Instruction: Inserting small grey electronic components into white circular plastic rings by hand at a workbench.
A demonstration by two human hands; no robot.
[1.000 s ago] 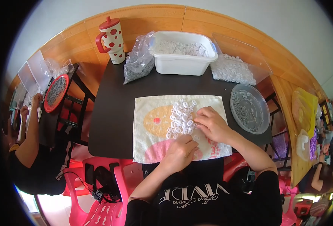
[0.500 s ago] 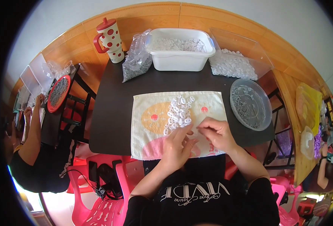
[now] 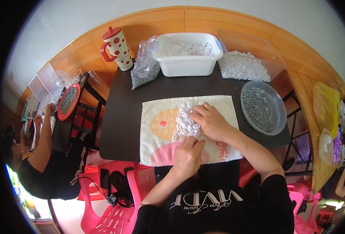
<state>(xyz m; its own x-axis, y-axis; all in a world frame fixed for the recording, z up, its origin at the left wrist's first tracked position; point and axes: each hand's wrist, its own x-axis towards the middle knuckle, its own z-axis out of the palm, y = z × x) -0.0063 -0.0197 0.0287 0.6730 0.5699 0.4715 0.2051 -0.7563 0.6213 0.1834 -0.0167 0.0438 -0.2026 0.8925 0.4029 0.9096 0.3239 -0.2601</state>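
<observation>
A pile of small white plastic pieces with two holes each (image 3: 183,121) lies on a patterned towel (image 3: 151,107). My right hand (image 3: 211,123) rests over the pile's right side, its fingers apart, bent and touching the pieces. At the pile's near edge is my left hand (image 3: 188,153), fingers curled together with the thumb alongside. What its fingertips hold, if anything, is hidden.
Along the table's (image 3: 120,109) far side stand a spotted tumbler (image 3: 120,50), a bag of grey bits (image 3: 144,72), a white tub (image 3: 188,66) and a clear bin of white pieces (image 3: 244,68). A round clear tray (image 3: 264,111) holds grey bits at right. Another person (image 3: 44,167) works at left.
My right hand has moved left and forward from the towel onto the pile. My left hand has drawn back slightly, its fingers now more curled. The whole view has shifted a little.
</observation>
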